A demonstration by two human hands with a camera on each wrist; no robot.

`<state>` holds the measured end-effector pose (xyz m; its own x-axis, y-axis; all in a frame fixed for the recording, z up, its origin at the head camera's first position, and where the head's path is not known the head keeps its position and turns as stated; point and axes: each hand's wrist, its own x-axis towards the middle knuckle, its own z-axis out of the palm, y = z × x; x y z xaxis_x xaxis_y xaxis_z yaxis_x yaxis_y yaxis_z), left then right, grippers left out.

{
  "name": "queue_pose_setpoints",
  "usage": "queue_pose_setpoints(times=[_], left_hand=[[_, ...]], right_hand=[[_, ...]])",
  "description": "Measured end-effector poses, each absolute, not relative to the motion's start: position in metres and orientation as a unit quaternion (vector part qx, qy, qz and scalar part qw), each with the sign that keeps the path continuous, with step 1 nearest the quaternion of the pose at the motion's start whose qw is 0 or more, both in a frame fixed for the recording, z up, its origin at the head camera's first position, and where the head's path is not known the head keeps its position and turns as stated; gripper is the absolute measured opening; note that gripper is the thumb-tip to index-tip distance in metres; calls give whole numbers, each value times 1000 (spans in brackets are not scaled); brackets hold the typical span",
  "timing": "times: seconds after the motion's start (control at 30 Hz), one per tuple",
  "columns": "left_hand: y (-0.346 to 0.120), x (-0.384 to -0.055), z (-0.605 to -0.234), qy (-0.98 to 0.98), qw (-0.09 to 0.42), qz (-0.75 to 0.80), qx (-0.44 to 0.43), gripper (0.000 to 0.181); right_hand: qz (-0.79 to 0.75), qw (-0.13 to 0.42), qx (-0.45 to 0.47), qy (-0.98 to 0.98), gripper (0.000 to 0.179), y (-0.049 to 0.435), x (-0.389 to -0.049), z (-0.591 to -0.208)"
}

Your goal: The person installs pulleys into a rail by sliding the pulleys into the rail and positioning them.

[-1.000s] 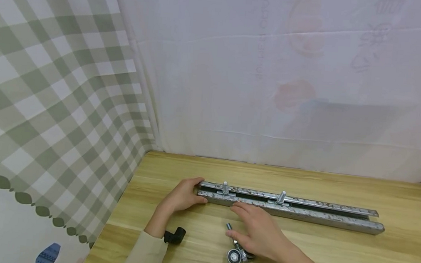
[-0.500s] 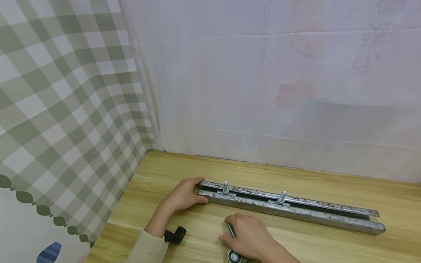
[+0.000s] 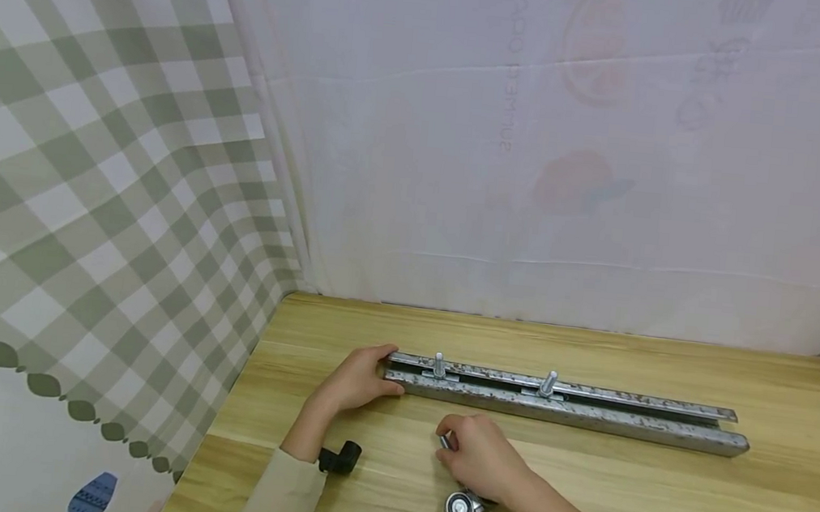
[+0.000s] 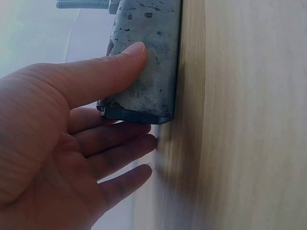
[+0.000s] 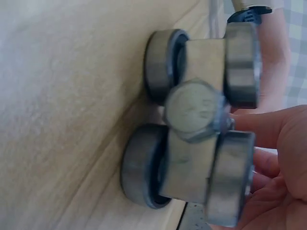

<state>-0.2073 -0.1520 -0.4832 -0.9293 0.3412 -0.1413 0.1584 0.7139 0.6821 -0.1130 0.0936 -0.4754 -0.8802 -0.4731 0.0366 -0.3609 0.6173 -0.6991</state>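
A slotted steel channel rail with worn, spotted edges lies lengthwise on the wooden table. My left hand holds its left end; in the left wrist view the thumb presses the side wall, while the other fingers reach past the end. Two bolts, a left one and a right one, stand up from plates in the slot. In front of the rail, my right hand grips the threaded rod of a roller trolley. Several bearing wheels and a hex bolt head show on it close up.
The wooden table meets a white printed cloth at its back edge. A green-and-white checked cloth hangs along the left side. A black wrist mount sits at the left wrist.
My right hand has drawn back from the rail's front side and closed its fingers round the trolley's rod. The trolley has turned slightly. The left hand and the rail stay put.
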Motion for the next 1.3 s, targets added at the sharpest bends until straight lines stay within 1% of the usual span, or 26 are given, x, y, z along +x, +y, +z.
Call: queue_pose_setpoints(times=[0.23,0.47,0.7,1.03,1.17,1.3], left_hand=[[-152,-207,-484,916,134,353,133,77],[-153,-207,-484,917,135,350,134,77],[-153,-206,-483,915,139,354,135,77],[-152,-205,-482,912,138,362,133,78],[-152,-205,-481,912,140,362,134,78],[-152,-205,-481,912,142,362,133,78]], right_hand=[[-411,80,-212,883,30,101,-103,-462],[-447,99,-175,872,17,111,-89,-454],[-490,118,-158,849,11,122,-76,-450],[-502,139,-164,838,7,138,-61,-448],[-505,140,-169,835,7,144,-56,-451],[-512,128,-195,827,6,151,-52,-455]])
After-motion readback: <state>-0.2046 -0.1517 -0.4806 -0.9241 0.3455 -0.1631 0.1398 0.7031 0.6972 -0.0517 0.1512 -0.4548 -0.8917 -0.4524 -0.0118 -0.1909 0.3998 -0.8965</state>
